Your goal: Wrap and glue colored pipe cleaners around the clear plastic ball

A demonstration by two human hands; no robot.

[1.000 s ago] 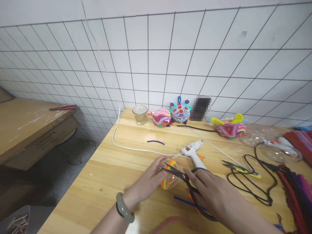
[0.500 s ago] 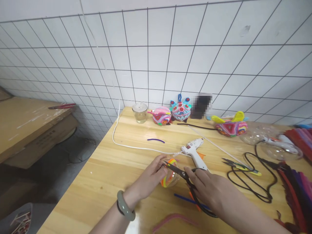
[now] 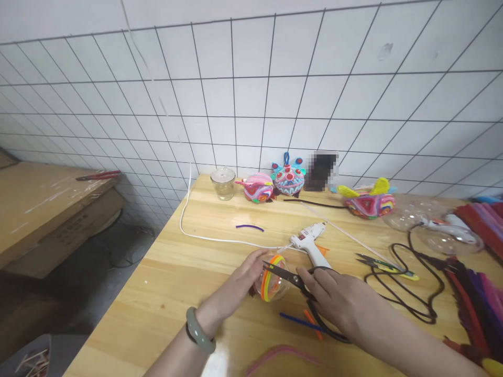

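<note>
My left hand [image 3: 244, 275], with a green bangle [image 3: 200, 331] on its wrist, holds a clear plastic ball [image 3: 282, 290] from its left side; some of its fingers are hidden behind the ball. Orange and yellow fuzzy strips [image 3: 269, 283] run round the ball. In my right hand [image 3: 336, 296] is a pair of black scissors [image 3: 294, 277]. Their blades lie close together and point left across the front of the ball, with the tips near my left fingers. Just behind the ball, a white glue gun [image 3: 312, 243] lies on the table.
Colourful fuzzy ornaments [image 3: 288, 179] and a lidded glass [image 3: 223, 184] stand along the tiled wall. At right lie a coiled black cord [image 3: 396, 288], a yellow cutter [image 3: 393, 269], clear balls [image 3: 448, 238] and bundled pipe cleaners [image 3: 483, 298]. A blue strip [image 3: 301, 321] lies near my right hand.
My left thumb has shifted off the front of the ball, so more of the strips shows. The scissors stay in nearly the same place. The whole view has shifted slightly.
</note>
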